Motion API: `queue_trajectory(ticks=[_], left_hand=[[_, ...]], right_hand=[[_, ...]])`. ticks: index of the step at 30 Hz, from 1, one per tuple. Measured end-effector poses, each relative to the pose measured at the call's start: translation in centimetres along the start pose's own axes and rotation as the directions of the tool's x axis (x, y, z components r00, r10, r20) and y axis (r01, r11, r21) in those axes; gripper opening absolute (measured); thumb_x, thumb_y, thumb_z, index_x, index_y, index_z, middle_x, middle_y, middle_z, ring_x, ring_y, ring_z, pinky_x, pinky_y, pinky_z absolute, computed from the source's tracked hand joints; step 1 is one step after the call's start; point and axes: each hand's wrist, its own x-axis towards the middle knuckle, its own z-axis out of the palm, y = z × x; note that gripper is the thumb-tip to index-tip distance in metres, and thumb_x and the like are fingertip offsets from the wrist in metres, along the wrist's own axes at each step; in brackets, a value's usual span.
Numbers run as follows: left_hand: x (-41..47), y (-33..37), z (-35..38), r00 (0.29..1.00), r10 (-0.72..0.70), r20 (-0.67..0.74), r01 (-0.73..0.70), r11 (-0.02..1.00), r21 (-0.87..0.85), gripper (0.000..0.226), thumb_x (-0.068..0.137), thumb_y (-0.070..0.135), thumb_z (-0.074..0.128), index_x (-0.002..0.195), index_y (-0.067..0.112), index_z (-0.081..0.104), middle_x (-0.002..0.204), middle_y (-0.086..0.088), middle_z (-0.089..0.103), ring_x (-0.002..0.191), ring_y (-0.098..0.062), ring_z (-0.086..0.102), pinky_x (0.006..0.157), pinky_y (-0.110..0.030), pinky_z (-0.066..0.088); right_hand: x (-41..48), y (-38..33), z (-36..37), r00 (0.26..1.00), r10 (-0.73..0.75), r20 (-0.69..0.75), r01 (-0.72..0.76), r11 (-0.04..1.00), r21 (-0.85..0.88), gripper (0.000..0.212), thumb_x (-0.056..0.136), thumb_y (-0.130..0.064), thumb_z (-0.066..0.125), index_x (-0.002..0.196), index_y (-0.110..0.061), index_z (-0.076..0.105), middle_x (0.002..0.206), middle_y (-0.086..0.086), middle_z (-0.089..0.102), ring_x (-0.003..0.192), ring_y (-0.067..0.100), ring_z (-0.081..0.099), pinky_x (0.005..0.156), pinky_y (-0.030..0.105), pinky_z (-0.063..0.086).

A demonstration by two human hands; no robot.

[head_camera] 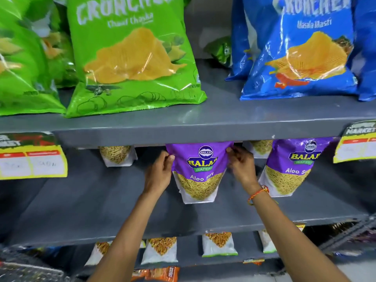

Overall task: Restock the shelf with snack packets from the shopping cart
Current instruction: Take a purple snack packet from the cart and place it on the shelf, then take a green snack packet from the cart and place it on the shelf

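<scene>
Gripping the purple Aloo Sev packet (200,169) by its upper corners, left hand (158,174) and right hand (242,167) are closing fingers around it. The grey shelf edge (162,135) above is hiding its top.

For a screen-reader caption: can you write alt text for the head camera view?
Two bare hands, left hand and right hand, grip the upper corners of a purple Balaji Aloo Sev snack packet standing on the grey metal middle shelf. A matching purple packet stands to its right; green and blue crisp bags fill the shelf above.

Purple packet (200,171) top hidden under shelf lip (142,135) — price tag (30,159) writing blurred.
</scene>
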Motion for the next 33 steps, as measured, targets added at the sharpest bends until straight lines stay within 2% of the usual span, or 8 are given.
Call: queue_trajectory(ticks=[3,8,13,17,20,25,30,33], left_hand=[[0.5,-0.2,0.5,0.999,0.004,0.040,-0.005,1.000,0.022,0.021,0.086,0.043,0.034,0.068,0.032,0.037,0.067,-0.002,0.048,0.081,-0.040,0.057,0.071,-0.042,0.043],[0.3,-0.3,0.9,0.999,0.006,0.043,-0.007,1.000,0.017,0.028,0.087,0.042,0.033,0.083,0.017,0.044,0.085,-0.016,0.062,0.088,-0.041,0.058,0.080,-0.051,0.048],[-0.3,0.5,0.3,0.998,-0.047,0.048,0.050,0.996,-0.068,0.025,0.089,0.033,0.040,0.098,0.013,0.052,0.096,-0.011,0.065,0.095,-0.034,0.060,0.087,-0.045,0.048],[-3.9,1.0,-1.6,0.994,-0.107,-0.005,0.104,0.973,-0.205,0.029,0.093,0.015,0.046,0.120,0.010,0.050,0.123,-0.009,0.059,0.109,-0.017,0.055,0.094,-0.021,0.039],[-7.9,0.6,-4.4,0.990,-0.128,-0.059,0.113,0.971,-0.213,0.028,0.093,0.016,0.045,0.120,0.011,0.051,0.118,0.000,0.056,0.107,-0.011,0.053,0.088,-0.010,0.035],[-14.6,-2.1,-11.1,0.956,-0.231,-0.180,0.197,0.962,-0.188,0.025,0.093,0.018,0.046,0.116,0.013,0.054,0.112,0.002,0.058,0.104,-0.013,0.054,0.090,-0.019,0.040],[-21.9,-8.4,-21.3,0.820,-0.401,-0.409,0.356,0.916,-0.184,0.023,0.093,0.015,0.046,0.113,0.008,0.056,0.106,-0.018,0.064,0.092,-0.020,0.057,0.081,-0.030,0.046],[-26.6,-12.7,-27.8,0.707,-0.479,-0.520,0.451,0.872,-0.189,0.020,0.094,0.017,0.045,0.109,0.010,0.057,0.096,-0.007,0.063,0.082,-0.016,0.056,0.064,-0.016,0.043]], right_hand=[[0.8,0.5,0.0,1.000,0.006,-0.003,-0.006,1.000,-0.015,0.026,0.087,-0.007,0.055,0.072,-0.027,0.058,0.083,0.007,0.060,0.076,0.019,0.046,0.072,0.046,0.043],[0.7,1.1,-0.1,1.000,0.003,0.001,-0.003,1.000,-0.015,0.009,0.088,-0.007,0.054,0.092,-0.012,0.061,0.099,0.017,0.065,0.087,0.021,0.052,0.080,0.052,0.049],[-1.5,0.8,-0.7,0.984,-0.124,-0.125,0.092,0.968,-0.235,0.015,0.086,-0.017,0.060,0.099,-0.010,0.063,0.085,0.006,0.068,0.072,0.012,0.058,0.062,0.008,0.042],[-7.0,0.4,-0.2,0.948,-0.215,-0.234,0.166,0.963,-0.213,0.004,0.086,-0.028,0.057,0.083,-0.027,0.056,0.059,-0.008,0.057,0.054,0.000,0.053,0.049,0.008,0.035],[-10.8,0.1,2.0,0.975,-0.216,-0.056,0.204,0.965,-0.165,0.010,0.086,-0.020,0.058,0.081,-0.028,0.055,0.055,-0.011,0.052,0.051,0.000,0.051,0.047,0.010,0.035],[-16.1,-0.6,8.8,0.941,-0.202,0.271,0.224,0.973,-0.050,0.017,0.088,-0.017,0.057,0.074,-0.027,0.054,0.056,-0.004,0.047,0.049,0.001,0.041,0.046,0.011,0.033],[-22.8,-0.5,19.1,0.818,-0.162,0.552,0.225,0.973,-0.048,0.009,0.088,-0.020,0.057,0.080,-0.025,0.056,0.060,-0.009,0.052,0.054,-0.002,0.048,0.053,0.010,0.039],[-27.6,-0.3,27.0,0.704,-0.112,0.701,0.225,0.972,-0.071,0.003,0.088,-0.020,0.057,0.085,-0.022,0.058,0.062,-0.011,0.055,0.057,0.001,0.052,0.060,0.022,0.044]])
